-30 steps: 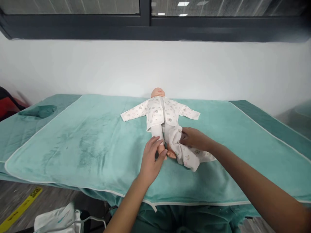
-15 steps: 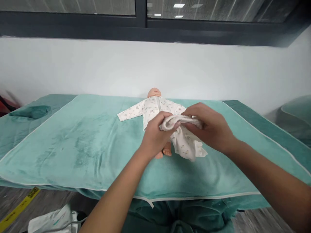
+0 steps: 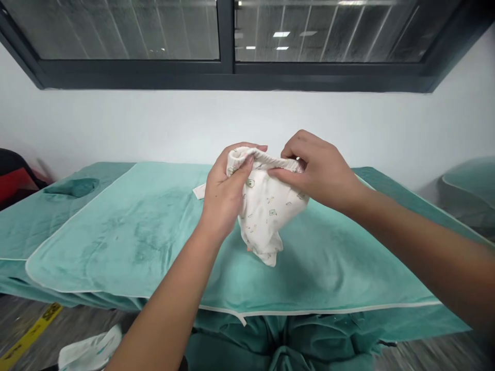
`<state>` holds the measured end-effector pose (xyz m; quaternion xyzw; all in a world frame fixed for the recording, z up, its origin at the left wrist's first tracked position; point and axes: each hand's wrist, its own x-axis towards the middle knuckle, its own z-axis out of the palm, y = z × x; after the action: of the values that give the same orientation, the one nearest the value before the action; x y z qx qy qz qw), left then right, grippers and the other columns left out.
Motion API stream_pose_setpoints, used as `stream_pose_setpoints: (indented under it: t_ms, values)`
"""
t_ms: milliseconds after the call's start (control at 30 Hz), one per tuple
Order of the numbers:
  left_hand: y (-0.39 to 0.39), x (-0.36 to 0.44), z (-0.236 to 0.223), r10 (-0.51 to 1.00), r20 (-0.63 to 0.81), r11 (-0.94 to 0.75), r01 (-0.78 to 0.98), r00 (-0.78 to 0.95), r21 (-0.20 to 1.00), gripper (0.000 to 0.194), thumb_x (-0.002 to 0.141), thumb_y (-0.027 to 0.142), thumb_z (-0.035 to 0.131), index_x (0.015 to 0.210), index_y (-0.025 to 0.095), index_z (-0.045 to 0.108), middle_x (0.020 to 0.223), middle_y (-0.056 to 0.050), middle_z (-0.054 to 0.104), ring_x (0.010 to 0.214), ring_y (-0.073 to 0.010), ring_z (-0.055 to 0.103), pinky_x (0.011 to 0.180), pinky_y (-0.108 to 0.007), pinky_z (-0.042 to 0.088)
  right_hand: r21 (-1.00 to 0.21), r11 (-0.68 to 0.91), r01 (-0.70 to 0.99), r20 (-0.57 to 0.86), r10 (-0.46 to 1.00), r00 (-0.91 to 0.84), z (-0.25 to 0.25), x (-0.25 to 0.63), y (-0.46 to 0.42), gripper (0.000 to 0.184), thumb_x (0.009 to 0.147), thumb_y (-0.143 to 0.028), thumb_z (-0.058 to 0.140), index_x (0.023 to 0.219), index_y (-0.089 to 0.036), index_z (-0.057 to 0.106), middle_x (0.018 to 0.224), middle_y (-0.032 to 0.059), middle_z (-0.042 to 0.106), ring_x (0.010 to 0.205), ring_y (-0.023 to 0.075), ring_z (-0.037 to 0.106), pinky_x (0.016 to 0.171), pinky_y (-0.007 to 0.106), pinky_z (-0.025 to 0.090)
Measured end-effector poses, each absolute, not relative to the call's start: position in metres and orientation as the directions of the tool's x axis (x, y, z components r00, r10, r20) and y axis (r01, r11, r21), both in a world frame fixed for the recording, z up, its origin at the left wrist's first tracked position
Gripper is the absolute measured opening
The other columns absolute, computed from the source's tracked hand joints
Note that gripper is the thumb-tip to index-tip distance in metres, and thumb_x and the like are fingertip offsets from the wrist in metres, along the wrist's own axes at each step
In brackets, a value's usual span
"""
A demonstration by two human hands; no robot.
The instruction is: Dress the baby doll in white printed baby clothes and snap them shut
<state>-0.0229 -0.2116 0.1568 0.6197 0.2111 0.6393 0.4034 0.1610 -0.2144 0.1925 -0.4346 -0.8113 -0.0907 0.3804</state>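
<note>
White baby pants (image 3: 266, 211) with a small print hang from both my hands above the bed, their gathered waistband uppermost. My left hand (image 3: 222, 196) grips one end of the waistband, thumb on the near side and fingers behind. At the other end, my right hand (image 3: 323, 170) pinches the band between thumb and fingers. The doll lies behind the pants, almost wholly hidden. Only the end of a sleeve of its printed white shirt (image 3: 199, 191) shows beside my left hand, with a small bit of skin-coloured doll below the pants.
A light green blanket (image 3: 116, 232) with pale piping covers the bed, over a darker green cover (image 3: 23, 226). Behind stand a white wall (image 3: 154, 123) and a dark-framed window. A white package (image 3: 91, 350) lies low at the left, near yellow floor tape (image 3: 31, 335).
Both hands have raised the pants and moved left, over the doll. The waistband is now spread wider and the legs hang down. The view has tilted upward.
</note>
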Motion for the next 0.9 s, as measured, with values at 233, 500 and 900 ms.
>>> stream_pose_setpoints:
  t_ms: [233,500,900]
  values:
    - [-0.232,-0.031,0.183,0.734,0.678,-0.646,-0.278,0.027,0.711,0.016,0.094,0.028,0.057,0.107,0.02,0.059,0.113,-0.004,0.068,0.113,-0.0229,0.064,0.095,-0.039,0.051,-0.199,0.638,0.744,0.764,0.577,-0.29,0.217,0.153,-0.231,0.025,0.087,-0.041,0.066,0.081,-0.02,0.054,0.095,0.0035,0.056,0.096,0.0219,0.058,0.08,0.037,0.05]
    - [-0.252,-0.046,0.205,0.643,0.758,-0.704,-0.303,0.111,0.642,0.008,0.086,0.022,0.067,0.094,0.021,0.067,0.091,-0.001,0.065,0.08,-0.0133,0.063,0.071,-0.025,0.051,-0.723,0.684,0.093,0.576,0.673,-0.464,0.247,0.16,-0.234,0.015,0.082,-0.017,0.065,0.086,-0.02,0.051,0.068,-0.0074,0.051,0.059,0.0067,0.051,0.056,0.02,0.041]
    - [-0.238,-0.049,0.181,0.929,0.321,-0.263,-0.282,0.183,0.923,0.033,0.077,0.048,0.074,0.086,0.019,0.064,0.072,-0.001,0.064,0.064,-0.0178,0.064,0.055,-0.026,0.049,-0.85,0.407,0.335,0.055,0.7,-0.712,0.206,0.174,-0.217,0.03,0.077,-0.042,0.077,0.095,-0.018,0.072,0.09,0.001,0.073,0.079,0.0165,0.066,0.066,0.025,0.05]
